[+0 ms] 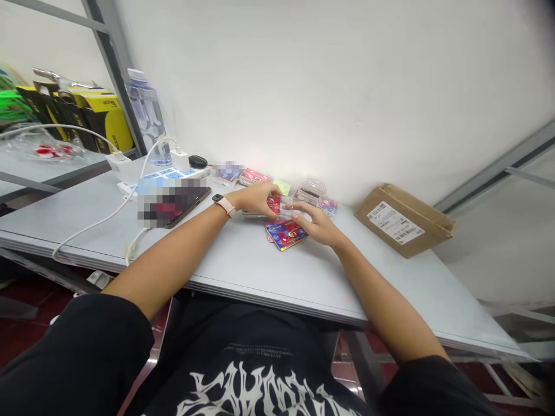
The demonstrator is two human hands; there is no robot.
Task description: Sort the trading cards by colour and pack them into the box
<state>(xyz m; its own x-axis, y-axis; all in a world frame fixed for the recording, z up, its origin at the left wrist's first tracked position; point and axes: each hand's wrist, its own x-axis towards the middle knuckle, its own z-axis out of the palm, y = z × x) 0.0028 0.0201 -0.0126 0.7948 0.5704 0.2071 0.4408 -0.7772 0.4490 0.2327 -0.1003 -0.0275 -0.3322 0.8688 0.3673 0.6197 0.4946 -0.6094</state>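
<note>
My left hand (259,198), with a watch on its wrist, is closed around a small red card pack (273,204) above the table. A clear plastic sleeve (287,203) extends from the pack towards my right hand (318,224), whose thumb and fingers pinch its other side. Just below the hands, a few colourful blue and red cards (287,234) lie loosely stacked on the table. Behind them, against the wall, are more bundles: red cards (255,176), a yellow-green piece (282,186) and wrapped stacks (310,190). My fingers partly cover the red pack.
On the grey table (243,260), a cardboard box (403,219) stands at the right. To the left are a phone (186,208), a power strip (151,179) with white cables, a black case (198,162) and a water bottle (147,115). Yellow-black boxes (99,115) occupy the side shelf.
</note>
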